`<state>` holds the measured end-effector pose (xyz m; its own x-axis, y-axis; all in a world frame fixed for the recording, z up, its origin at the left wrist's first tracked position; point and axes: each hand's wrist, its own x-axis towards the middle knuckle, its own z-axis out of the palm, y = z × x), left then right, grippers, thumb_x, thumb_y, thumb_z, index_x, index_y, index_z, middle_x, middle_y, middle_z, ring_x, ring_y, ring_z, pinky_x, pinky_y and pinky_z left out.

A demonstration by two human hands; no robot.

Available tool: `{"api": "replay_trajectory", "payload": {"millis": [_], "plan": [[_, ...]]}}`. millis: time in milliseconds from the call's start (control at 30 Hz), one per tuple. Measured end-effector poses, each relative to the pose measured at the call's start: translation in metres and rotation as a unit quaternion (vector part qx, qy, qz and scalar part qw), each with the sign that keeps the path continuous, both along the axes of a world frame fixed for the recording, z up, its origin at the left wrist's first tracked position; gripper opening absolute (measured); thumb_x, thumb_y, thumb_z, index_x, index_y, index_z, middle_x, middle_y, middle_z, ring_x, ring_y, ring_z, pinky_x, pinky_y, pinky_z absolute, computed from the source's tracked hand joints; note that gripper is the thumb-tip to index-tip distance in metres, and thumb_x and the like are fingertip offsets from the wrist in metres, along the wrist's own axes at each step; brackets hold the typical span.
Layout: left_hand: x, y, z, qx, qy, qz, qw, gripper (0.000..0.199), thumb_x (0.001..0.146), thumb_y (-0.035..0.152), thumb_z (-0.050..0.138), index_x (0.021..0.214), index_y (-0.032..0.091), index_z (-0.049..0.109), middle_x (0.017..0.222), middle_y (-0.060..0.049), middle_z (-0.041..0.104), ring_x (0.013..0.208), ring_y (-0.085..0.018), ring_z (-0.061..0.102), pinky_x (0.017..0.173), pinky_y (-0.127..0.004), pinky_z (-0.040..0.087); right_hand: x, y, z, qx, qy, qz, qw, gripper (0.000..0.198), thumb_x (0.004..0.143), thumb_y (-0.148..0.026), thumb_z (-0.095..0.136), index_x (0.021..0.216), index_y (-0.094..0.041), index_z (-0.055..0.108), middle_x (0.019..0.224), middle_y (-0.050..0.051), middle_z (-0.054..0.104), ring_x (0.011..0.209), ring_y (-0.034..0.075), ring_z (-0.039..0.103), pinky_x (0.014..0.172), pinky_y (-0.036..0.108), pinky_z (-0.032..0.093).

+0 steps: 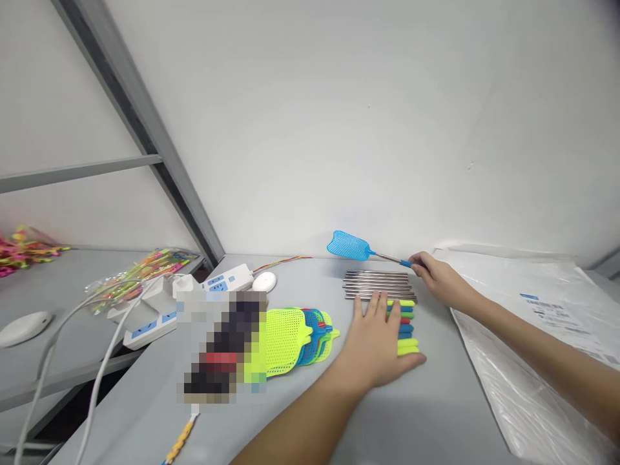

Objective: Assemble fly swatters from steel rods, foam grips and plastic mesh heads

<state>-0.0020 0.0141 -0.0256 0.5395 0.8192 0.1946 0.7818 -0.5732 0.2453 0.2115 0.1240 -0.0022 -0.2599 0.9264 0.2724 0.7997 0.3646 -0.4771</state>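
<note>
My right hand [429,274] is closed around the blue grip of a fly swatter [349,246], whose blue mesh head points left, raised over the table near the wall. Below it lies a row of metal rods [378,284], side by side. My left hand [375,342] rests flat with fingers stretched out, over a row of coloured handle grips [407,347] in yellow, green, blue and red. It partly covers them. Left of that hand, a stack of mesh swatter heads [285,339] in yellow-green, blue, red and green lies on the table.
A white plastic mailing bag [537,323] lies at the right. Power strips [227,279] with white cables, a round white device [264,282] and a blurred-out object [223,349] are at the left. Further left, a metal frame post [145,123] rises beside bagged colourful items [145,274].
</note>
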Motion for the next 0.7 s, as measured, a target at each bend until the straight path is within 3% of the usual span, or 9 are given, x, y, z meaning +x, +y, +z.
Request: {"api": "replay_trajectory", "payload": {"millis": [300,700], "plan": [[0.001,0.003,0.012,0.044,0.024,-0.023,0.998,0.092,0.080,0.079,0.024,0.148,0.018,0.026,0.155,-0.017,0.023,0.145,-0.033,0.011,0.113,-0.062,0.003,0.023,-0.039,0.001,0.016,0.065,-0.059,0.996,0.021,0.094,-0.039,0.038,0.100,-0.026,0.052,0.079,0.000,0.062,0.070,0.017,0.057,0.064,0.029,0.043],[-0.008,-0.005,0.030,0.060,0.032,-0.087,0.994,0.072,0.084,0.066,0.045,0.142,0.024,0.036,0.146,-0.010,0.043,0.141,-0.029,0.026,0.114,-0.054,0.016,0.062,-0.036,-0.005,0.012,-0.070,-0.079,0.994,0.031,0.096,-0.040,0.027,0.097,-0.026,0.056,0.077,0.001,0.067,0.058,0.017,0.058,0.055,0.028,0.038]]}}
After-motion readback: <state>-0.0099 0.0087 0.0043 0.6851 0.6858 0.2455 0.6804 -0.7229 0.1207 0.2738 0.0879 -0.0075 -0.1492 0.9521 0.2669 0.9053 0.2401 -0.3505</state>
